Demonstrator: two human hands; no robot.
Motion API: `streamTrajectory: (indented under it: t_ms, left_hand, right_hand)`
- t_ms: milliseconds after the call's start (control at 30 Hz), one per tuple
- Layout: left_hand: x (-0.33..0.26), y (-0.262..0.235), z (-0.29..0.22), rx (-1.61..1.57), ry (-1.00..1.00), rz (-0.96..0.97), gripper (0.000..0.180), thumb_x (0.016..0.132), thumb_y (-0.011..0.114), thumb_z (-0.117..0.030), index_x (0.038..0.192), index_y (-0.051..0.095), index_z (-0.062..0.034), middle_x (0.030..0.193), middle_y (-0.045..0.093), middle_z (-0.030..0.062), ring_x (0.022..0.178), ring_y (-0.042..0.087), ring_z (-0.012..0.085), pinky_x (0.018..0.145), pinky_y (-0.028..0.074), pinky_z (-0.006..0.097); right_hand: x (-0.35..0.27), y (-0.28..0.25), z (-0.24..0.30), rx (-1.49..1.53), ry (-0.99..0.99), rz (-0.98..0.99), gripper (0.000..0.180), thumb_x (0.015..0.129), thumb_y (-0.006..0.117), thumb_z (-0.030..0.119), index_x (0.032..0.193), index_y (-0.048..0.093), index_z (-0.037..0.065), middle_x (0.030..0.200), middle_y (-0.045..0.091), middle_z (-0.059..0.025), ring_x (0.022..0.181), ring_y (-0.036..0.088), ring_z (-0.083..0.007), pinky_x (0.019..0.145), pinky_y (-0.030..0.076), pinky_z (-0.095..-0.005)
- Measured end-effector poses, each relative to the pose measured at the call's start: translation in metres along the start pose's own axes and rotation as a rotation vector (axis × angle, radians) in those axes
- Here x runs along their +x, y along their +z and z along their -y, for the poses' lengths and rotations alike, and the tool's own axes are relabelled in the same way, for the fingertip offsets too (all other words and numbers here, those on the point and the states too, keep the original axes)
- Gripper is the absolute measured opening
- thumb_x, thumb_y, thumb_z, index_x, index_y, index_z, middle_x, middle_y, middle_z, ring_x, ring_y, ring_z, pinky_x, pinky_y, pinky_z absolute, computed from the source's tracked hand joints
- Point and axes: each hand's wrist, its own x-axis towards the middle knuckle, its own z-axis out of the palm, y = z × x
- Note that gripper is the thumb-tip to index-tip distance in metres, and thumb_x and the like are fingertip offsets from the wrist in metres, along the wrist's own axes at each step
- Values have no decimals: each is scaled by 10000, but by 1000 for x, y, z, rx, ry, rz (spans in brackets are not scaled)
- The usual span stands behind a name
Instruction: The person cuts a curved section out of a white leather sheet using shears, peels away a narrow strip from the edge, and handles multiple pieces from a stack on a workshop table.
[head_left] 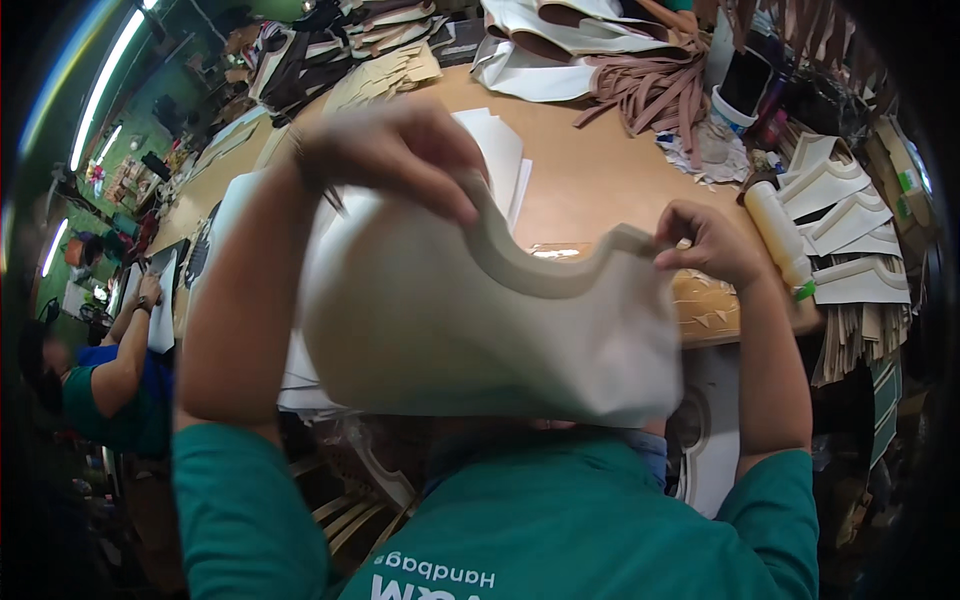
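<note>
A cream panel (430, 310) with a curved cutout is held up over the near edge of the table (590, 170), and the step in hand is judged to be the handling of this raised panel. For the next move, an even, gentle grip at both ends seems called for, so that the limp sheet is not creased. One end of the cutout is gripped by the left hand (410, 150), raised above the table with wrist bent inward and blurred; the other is pinched by the right hand (710, 245), near the table's right side, elbow lowered.
</note>
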Motion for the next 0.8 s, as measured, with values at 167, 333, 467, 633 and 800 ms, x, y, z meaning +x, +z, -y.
streamTrajectory:
  t_ms: [167,333,467,633,800]
  left_hand:
    - [-8,-35,-89,1174,-284,-296,252,730,622,-143,944,580,-17,836,607,89,730,598,151,658,497,281]
    - [68,19,-21,1642,11,-554,470,692,654,-309,1076,508,-81,1151,472,136,1031,484,210,814,387,433]
    - [46,176,29,874,58,-191,787,674,588,-515,1279,288,-111,1330,224,170,1195,285,342,902,280,546]
    - [20,243,31,514,-19,-308,789,688,611,-341,1312,202,-83,1362,138,188,1242,181,383,870,316,564]
    - [27,248,33,555,97,-622,693,610,593,-117,1240,328,-2,1251,324,249,1124,378,392,837,410,440]
  right_hand:
    - [-32,80,62,823,-53,-49,253,682,670,18,787,450,85,719,483,35,650,470,-37,589,394,-177]
    - [-60,139,37,911,188,-363,231,701,628,-4,792,438,88,687,460,29,586,437,-45,556,392,-176]
    - [-71,149,0,1090,432,-313,211,704,611,-17,781,439,78,669,480,4,560,462,-65,522,404,-186]
    - [-68,143,4,1162,531,-360,183,717,591,-10,784,442,72,702,518,-31,595,513,-96,543,441,-214]
    - [-64,137,25,1254,448,-398,169,725,586,-6,798,454,71,713,520,-28,613,519,-100,555,446,-218]
